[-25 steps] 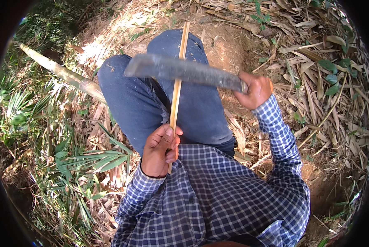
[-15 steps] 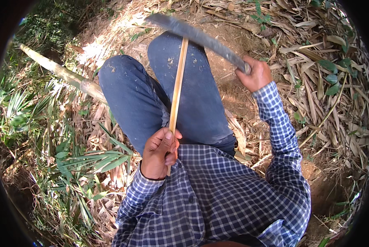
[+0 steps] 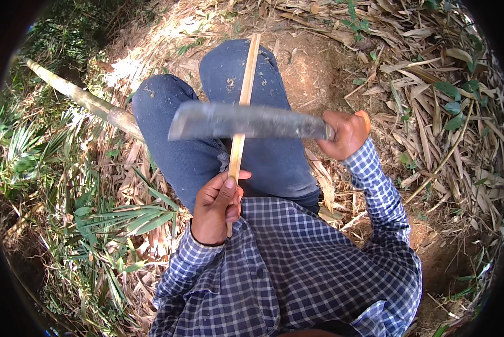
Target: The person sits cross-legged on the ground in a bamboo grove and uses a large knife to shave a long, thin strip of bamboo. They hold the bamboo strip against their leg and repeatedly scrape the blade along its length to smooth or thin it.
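My left hand [image 3: 217, 201] pinches a pale split bamboo strip [image 3: 248, 76] near its lower end, just in front of my shirt. The strip points away from me, up over my right knee. My right hand [image 3: 345, 133] is wrapped round the handle of a machete [image 3: 246, 120]; a bit of orange shows at the handle's end. The broad grey blade lies level across the middle of the strip, its tip pointing left, and hides part of it. Motion blurs the blade slightly. Whether the edge touches the strip, I cannot tell.
My bent knees in blue trousers [image 3: 167, 129] sit under the strip, with small shavings on them. A long bamboo pole [image 3: 86, 100] slants in from the far left to my left leg. Dry leaves [image 3: 426, 112] cover the ground at right; green fronds [image 3: 142, 218] grow at left.
The machete has come down toward me from the strip's far end to its middle, its blade turning from slanted to nearly level. My left hand keeps its grip in about the same place.
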Motion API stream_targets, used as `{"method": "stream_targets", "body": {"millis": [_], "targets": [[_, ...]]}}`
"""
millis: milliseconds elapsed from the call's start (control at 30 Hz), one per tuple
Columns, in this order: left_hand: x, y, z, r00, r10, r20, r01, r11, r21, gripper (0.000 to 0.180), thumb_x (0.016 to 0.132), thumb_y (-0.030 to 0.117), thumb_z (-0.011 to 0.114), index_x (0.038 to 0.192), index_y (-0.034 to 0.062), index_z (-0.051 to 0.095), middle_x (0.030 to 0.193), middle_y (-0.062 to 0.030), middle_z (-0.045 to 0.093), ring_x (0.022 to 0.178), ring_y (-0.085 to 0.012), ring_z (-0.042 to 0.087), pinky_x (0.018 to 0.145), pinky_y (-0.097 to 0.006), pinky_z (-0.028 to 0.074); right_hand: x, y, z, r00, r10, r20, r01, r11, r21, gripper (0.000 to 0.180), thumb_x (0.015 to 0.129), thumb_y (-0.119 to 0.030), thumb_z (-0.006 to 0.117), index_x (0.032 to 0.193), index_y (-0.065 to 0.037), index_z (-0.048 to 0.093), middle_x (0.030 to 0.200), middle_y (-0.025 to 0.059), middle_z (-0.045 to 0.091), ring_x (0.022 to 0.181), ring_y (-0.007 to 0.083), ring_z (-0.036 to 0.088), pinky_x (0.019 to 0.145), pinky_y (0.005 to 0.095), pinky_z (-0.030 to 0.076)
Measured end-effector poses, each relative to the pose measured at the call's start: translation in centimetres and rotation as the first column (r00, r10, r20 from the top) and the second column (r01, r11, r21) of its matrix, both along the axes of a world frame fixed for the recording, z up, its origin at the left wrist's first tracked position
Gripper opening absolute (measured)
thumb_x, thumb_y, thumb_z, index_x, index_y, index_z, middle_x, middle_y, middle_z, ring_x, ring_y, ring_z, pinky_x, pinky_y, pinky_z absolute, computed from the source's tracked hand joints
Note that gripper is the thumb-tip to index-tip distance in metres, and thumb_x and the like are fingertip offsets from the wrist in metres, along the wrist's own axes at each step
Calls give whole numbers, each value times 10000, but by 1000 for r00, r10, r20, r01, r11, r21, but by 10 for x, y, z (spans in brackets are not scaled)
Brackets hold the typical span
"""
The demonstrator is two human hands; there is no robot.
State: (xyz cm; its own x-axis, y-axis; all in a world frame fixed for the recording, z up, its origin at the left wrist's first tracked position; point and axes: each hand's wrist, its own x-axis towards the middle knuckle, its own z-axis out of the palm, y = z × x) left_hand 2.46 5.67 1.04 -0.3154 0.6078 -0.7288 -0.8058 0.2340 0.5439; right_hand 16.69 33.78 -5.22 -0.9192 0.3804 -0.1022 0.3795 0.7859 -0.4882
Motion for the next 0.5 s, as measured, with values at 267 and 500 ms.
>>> {"method": "stream_targets", "body": {"millis": [267,500], "targets": [[3,-3,3,1000,0,-5,0,1000,-16,311,1051,223,457,1197,-8,606,697,25,537,476,-15,331,433,-168,269,-11,12,7,999,-47,4,47,998,-33,240,709,-218,714,874,-45,697,613,156,638,590,320,666,577,402,537],[0,-8,5,1000,-14,13,14,1000,-16,320,1047,211,462,1235,-11,594,707,13,527,488,-16,337,447,-173,281,-28,52,-33,930,-358,-81,362,932,32,322,740,-274,698,985,-70,751,640,163,676,516,272,653,542,414,539]]}}
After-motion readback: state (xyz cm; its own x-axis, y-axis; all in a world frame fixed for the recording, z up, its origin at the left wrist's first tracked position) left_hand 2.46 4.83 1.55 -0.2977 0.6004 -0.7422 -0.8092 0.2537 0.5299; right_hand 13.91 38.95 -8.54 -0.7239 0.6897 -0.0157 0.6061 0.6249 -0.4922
